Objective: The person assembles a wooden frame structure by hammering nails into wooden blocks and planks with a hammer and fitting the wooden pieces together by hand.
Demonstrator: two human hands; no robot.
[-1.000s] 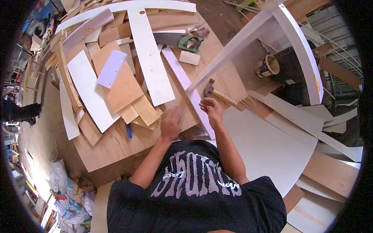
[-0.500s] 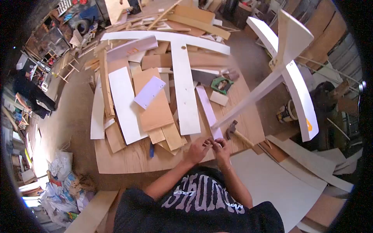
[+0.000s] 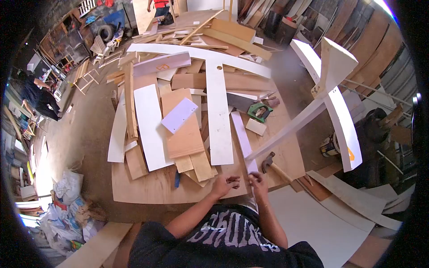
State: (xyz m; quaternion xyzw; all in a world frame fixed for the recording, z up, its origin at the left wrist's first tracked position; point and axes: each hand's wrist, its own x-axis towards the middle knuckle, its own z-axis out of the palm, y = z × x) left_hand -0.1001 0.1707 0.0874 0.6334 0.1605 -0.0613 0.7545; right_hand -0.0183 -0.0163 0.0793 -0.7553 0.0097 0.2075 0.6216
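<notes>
My left hand (image 3: 225, 184) hovers over the table's near edge, its fingers loosely bent and apart, with nothing visible in them. Just to its right, my right hand (image 3: 258, 182) is closed at the near end of a narrow white strip (image 3: 241, 133). Its fingertips are pressed together, and whatever they hold is too small to make out. The strip runs away from me across the wooden tabletop (image 3: 147, 191). A long white bar rests near the strip and belongs to an upright white wooden frame (image 3: 290, 127). A claw hammer (image 3: 279, 171) lies to the right of my right hand.
A green-handled saw (image 3: 259, 112) and a small block (image 3: 255, 127) lie beyond the strip. White T-shaped boards (image 3: 219, 116) and stacked wood pieces (image 3: 183, 125) cover the table's left side. Panels (image 3: 313, 223) lean at right. Another person (image 3: 40, 96) stands far left; someone in red is at the back.
My hands were together over the strip's near end; now they are apart, the left drawn to the left. The view has tilted up slightly, showing a person at the back.
</notes>
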